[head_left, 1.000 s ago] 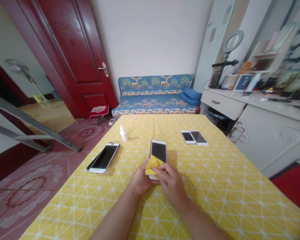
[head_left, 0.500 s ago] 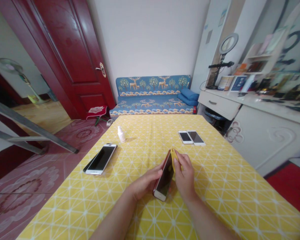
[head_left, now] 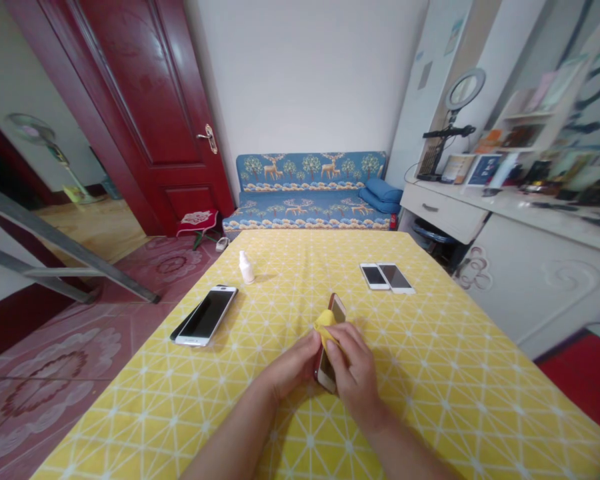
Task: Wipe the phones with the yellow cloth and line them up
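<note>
My left hand (head_left: 296, 361) grips a smartphone (head_left: 325, 377) by its left side, holding it tilted above the table. The phone has a dark screen, a light lower front and a reddish-brown edge or case. Pinched in my right hand (head_left: 353, 363) is a yellow cloth (head_left: 325, 321), which lies over the phone's left edge near the left fingertips. The right hand covers the middle of the screen; the phone's top and bottom ends show.
On the yellow patterned tablecloth (head_left: 310, 427), a white phone (head_left: 207, 316) overlaps a dark one at left. Behind them stands a white spray bottle (head_left: 247, 269). Two white phones, one smaller (head_left: 375, 276) and one larger (head_left: 396, 278), lie side by side at the back right.
My right hand has moved the yellow cloth from the phone's upper right edge across to its left edge. The left hand still holds the phone. The view has shifted slightly.
</note>
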`<state>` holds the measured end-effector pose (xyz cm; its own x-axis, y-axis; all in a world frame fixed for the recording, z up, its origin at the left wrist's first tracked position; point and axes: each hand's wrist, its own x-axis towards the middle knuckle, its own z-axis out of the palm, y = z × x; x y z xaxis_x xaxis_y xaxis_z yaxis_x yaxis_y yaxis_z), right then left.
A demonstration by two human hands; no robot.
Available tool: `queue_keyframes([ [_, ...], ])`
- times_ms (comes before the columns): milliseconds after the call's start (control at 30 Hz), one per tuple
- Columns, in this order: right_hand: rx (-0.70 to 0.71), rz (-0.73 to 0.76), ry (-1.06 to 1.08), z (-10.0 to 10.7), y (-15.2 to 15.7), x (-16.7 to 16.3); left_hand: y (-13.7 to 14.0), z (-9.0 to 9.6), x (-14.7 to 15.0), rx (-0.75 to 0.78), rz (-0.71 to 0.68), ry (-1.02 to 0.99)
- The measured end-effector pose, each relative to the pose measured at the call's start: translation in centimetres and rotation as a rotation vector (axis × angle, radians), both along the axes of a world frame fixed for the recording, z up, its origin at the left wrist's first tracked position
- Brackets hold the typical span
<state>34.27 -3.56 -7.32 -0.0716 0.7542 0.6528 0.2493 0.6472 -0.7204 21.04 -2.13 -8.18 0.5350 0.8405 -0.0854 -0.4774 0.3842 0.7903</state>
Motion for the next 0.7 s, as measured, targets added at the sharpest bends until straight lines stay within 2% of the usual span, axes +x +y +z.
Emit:
queue_keyframes([
  [200,0.012,0.061,0.025,0.2,-0.7,-0.5,0.6,-0.3,-0.5,-0.064,0.116,0.013],
  [367,0.040,0.155,-0.089,0.2,-1.2,-0.5,0.8,0.8,-0.9,-0.133,0.278,-0.085],
  [500,0.077,0.081,-0.205,-0.2,-0.6,-0.2,1.1,1.5,-1.3,-0.224,0.302,-0.187],
  [700,0.024,-0.050,-0.252,-0.5,-0.3,0.2,1.5,1.5,-2.0,-0.276,0.335,-0.283],
])
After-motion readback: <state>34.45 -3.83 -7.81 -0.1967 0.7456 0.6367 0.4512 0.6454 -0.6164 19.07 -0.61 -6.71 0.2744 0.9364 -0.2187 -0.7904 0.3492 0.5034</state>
